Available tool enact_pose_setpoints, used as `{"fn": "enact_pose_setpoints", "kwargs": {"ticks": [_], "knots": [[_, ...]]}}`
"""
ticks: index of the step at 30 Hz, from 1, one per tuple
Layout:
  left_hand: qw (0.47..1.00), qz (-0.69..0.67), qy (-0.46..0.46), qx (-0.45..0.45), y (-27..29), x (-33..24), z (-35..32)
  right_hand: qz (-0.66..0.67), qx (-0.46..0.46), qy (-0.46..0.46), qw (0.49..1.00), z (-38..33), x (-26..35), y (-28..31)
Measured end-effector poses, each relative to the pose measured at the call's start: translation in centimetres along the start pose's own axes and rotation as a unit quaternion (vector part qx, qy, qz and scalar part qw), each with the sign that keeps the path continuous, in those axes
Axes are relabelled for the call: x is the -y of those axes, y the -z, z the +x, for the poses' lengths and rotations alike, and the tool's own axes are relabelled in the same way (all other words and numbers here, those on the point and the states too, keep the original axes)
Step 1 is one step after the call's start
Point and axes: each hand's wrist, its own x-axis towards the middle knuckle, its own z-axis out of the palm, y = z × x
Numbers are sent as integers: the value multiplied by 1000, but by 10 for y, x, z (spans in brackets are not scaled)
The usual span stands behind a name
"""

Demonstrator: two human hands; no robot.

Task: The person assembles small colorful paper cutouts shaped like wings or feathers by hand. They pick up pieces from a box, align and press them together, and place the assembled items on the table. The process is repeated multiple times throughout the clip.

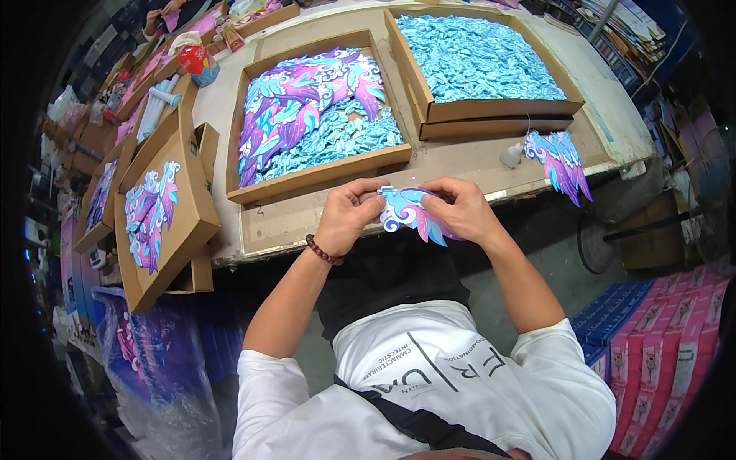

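Observation:
A flat wing-shaped cutout (410, 213) in blue, white, pink and purple is held level above the table's near edge. My left hand (351, 213) pinches its left end between thumb and fingers, where a small pale-teal piece (389, 190) shows at the top. My right hand (462, 208) grips the opposite end, thumb on top. Just beyond my hands, a shallow cardboard box (326, 172) contains more such cutouts, heaped over small shiny teal pieces (349, 139). At the right table edge lie several similar cutouts (560, 162), overhanging slightly, with a small white bottle-like item (511, 156) beside them.
A larger cardboard box (498, 111) full of teal pieces (475, 57) stands back right. On the left, tilted cardboard boxes (184, 230) bear more cutouts. A red and blue container (198, 65) stands far left. Pink boxes (667, 360) are stacked low right. Another person's hands (162, 15) show at upper left.

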Motion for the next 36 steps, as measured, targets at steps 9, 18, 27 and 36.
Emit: {"fn": "enact_pose_setpoints", "kwargs": {"ticks": [9,18,27,36], "knots": [[999,1,25,-31,-4,1,3,41,25,-26,999,-25,-15,22],[999,-23,17,-19,-19,11,4,-3,-5,-1,1000,-39,-22,36],[1000,-12,14,-12,-7,8,-5,18,-168,-36,985,-80,-53,112],[999,-16,37,9,-1,18,-4,-135,-487,-32,862,-53,-103,195]]}}
